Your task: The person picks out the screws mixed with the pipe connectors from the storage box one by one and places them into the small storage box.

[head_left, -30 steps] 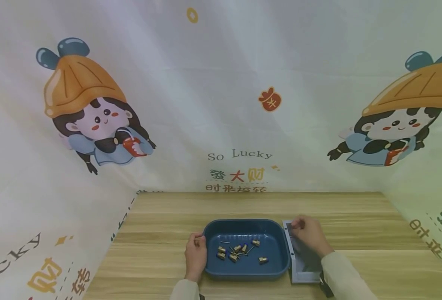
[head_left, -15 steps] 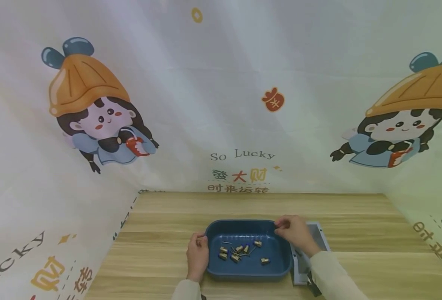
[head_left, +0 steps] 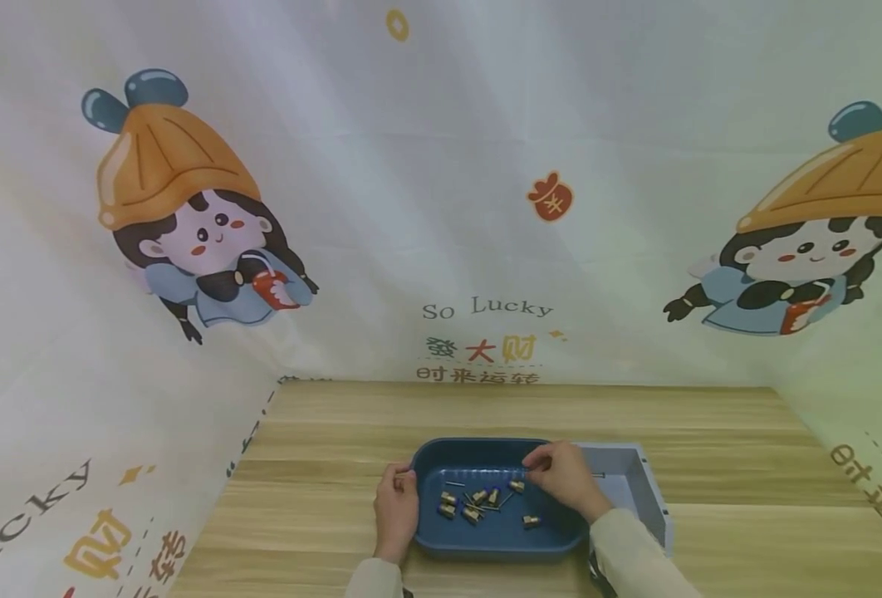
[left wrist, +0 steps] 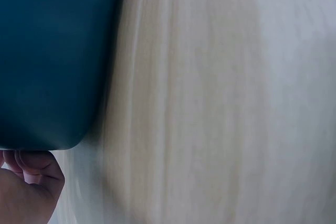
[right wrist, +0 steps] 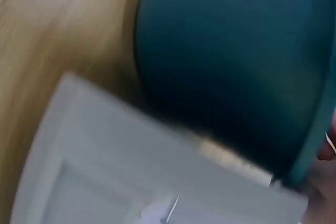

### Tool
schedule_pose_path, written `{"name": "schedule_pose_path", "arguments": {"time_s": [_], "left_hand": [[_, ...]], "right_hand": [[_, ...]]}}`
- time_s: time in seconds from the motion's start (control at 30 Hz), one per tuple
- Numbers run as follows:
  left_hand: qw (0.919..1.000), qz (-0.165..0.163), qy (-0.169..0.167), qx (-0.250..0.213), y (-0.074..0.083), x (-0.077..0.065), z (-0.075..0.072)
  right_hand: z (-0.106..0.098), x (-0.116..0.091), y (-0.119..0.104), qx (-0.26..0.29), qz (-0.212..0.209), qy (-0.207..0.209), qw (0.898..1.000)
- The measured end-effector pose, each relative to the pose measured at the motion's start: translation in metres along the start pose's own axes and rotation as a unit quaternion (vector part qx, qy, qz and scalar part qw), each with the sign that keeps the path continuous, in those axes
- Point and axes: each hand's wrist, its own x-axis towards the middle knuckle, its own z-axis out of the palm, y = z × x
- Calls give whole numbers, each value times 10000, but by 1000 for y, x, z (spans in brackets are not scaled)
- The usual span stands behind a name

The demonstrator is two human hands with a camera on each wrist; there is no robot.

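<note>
In the head view, my left hand [head_left: 396, 511] grips the left rim of a dark blue plastic basin [head_left: 497, 550], fingers curled over the edge. Several brass fittings [head_left: 531, 522] with blue collars lie in the basin among a few thin metal pins [head_left: 454, 483]. Over the basin's right side hangs my right hand [head_left: 561, 480], fingers loosely bent and pointing left and down; nothing shows between them. A grey box [head_left: 656, 490] stands against the basin's right side, partly behind the right forearm. One thin metal pin [right wrist: 170, 211] lies in it.
Both containers rest on a wood-grain table [head_left: 321, 423]. Printed cloth [head_left: 366, 249] hangs behind and on both sides. A dark object [head_left: 598, 577] shows below the right sleeve, too covered to identify.
My right hand has moved left from above the grey box to above the basin's right side, baring more of the box and a pin in it. The left hand keeps its grip.
</note>
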Motion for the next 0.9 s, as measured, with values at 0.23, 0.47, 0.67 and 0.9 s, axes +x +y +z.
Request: {"name": "schedule_pose_path", "arguments": {"time_s": [0.23, 0.47, 0.67, 0.9], "left_hand": [[9999, -36, -69, -85, 2, -1, -2], [9997, -125, -127, -140, 3, -1, -3], [9997, -141, -102, -153, 3, -2, -2], [9999, -76, -65, -119, 2, -2, -2]], "right_hand": [[19, -2, -6, -232, 120, -203, 9995], [30, -1, -4, -496, 89, -231, 9985], [38, -1, 0, -663, 126, -199, 9975], [44, -1, 2, -766, 172, -260, 9966]]}}
